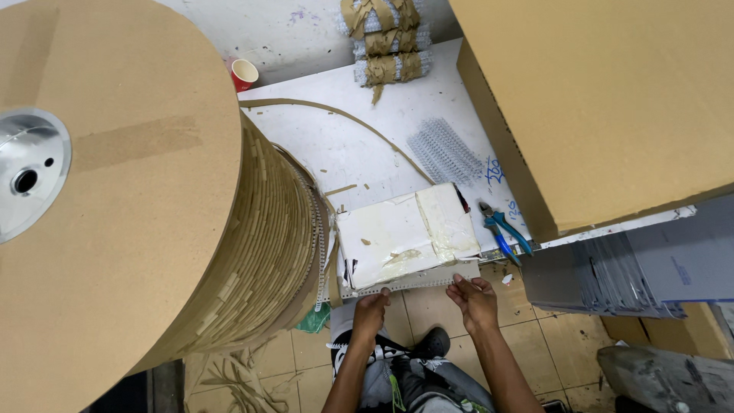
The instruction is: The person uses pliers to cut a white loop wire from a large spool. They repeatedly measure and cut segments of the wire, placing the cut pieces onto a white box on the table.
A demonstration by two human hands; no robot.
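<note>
While both hands work the near edge: the long white strip of wire binding comb (pixel 413 281) lies along the front edge of the stained white flat block (pixel 401 237), and that block is our landmark.
Left hand: the left hand (pixel 371 313) sits at the block's near left corner, fingers curled closed on the strip's left part.
Right hand: the right hand (pixel 474 300) is at the block's near right corner, fingertips pinched on the strip's right end, thumb tucked under.
Strip's path: leftward from the block the strip runs off toward the huge brown cardboard-sided spool (pixel 122 206), wound with paper-backed comb, crowding right up against the block's left side.
Spool hub: a shiny metal hub (pixel 27 172) sits far left of the block.
Right of block: blue-handled pliers (pixel 501 229) lie just beside its right edge, and past them a big brown cardboard box (pixel 604 99) overhangs the white tabletop (pixel 359 145).
Behind block: a loose piece of silver wire comb (pixel 443 149), then paper-wrapped bundles of wire comb (pixel 386 38) at the wall; a red paper cup (pixel 243 74) sits back left.
Below right: grey stacked sheets (pixel 612 279) beside the block's lower right.
</note>
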